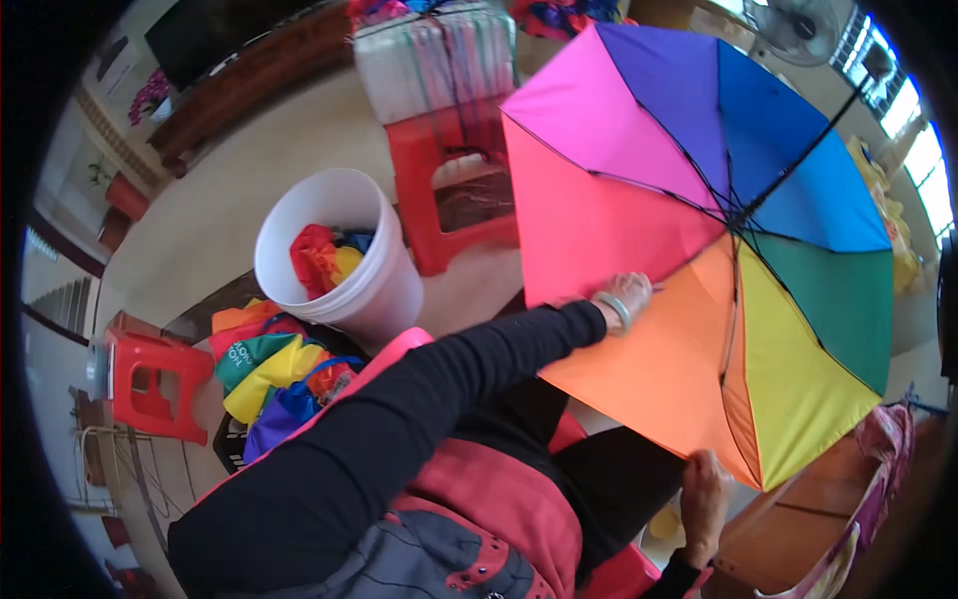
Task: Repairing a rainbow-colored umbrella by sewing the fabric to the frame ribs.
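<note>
An open rainbow umbrella [699, 230] fills the right half of the head view, seen from its inner side with black ribs and shaft. My left hand [627, 296], with a bracelet on the wrist and a black sleeve, reaches across and presses on the canopy where the pink and orange panels meet. Lower down, my right hand [705, 494] grips the orange panel's edge near the rim.
A white bucket [374, 290] holding coloured fabric stands at the left, with a pile of folded coloured canopies [274, 374] beside it. A red plastic stool [439, 190] bears a wrapped bundle [434, 60]. Another red stool [150, 384] is far left. A wooden surface [798, 519] is lower right.
</note>
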The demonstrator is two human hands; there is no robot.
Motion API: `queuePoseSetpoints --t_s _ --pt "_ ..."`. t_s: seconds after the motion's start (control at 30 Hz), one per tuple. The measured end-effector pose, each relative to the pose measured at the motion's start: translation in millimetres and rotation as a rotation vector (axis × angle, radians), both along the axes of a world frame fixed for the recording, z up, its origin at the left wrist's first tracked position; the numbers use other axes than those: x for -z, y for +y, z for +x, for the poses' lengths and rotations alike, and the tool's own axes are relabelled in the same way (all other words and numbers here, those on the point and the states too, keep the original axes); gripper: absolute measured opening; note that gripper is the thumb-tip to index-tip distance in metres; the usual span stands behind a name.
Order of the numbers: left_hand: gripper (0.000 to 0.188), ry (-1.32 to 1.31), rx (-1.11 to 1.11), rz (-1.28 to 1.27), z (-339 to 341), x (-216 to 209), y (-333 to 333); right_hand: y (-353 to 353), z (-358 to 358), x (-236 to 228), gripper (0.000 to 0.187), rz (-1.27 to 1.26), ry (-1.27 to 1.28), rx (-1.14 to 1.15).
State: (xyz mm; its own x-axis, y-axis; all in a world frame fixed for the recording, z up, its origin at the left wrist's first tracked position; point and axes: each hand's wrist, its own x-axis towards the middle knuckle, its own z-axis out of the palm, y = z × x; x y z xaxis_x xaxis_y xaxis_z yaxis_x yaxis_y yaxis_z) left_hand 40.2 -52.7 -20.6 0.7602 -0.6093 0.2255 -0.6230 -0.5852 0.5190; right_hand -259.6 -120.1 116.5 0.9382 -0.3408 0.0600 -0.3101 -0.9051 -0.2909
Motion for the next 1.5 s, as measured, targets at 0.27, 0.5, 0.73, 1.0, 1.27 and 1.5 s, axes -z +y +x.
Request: queuePoseSetpoints --t_s 0.27,0.5,0.73,1.0,1.27,1.5 --pt "0.013 0.062 0.008 -0.032 -39 -13 35 -2 -10 -15 0.008 0.249 0.159 0.071" --pt "0.011 0.27 -0.2 -0.1 -54 12 28 -24 39 -76 0.012 0.737 -0.639 0.041" --pt "0.01 0.31 -0.136 -0.068 -60 17 30 -67 128 -30 0.015 0.646 -0.98 0.163" --pt "0.016 0.019 0.065 0.246 -25 65 32 -25 176 106 0.012 0.897 -0.55 0.137" --pt "0.023 0.854 -0.118 -0.123 -26 7 42 -11 179 140 0.01 0.199 -0.454 0.173" --pt "0.028 0.801 -0.067 -0.15 -32 -5 53 13 185 149 0.011 0.048 -0.397 0.376"
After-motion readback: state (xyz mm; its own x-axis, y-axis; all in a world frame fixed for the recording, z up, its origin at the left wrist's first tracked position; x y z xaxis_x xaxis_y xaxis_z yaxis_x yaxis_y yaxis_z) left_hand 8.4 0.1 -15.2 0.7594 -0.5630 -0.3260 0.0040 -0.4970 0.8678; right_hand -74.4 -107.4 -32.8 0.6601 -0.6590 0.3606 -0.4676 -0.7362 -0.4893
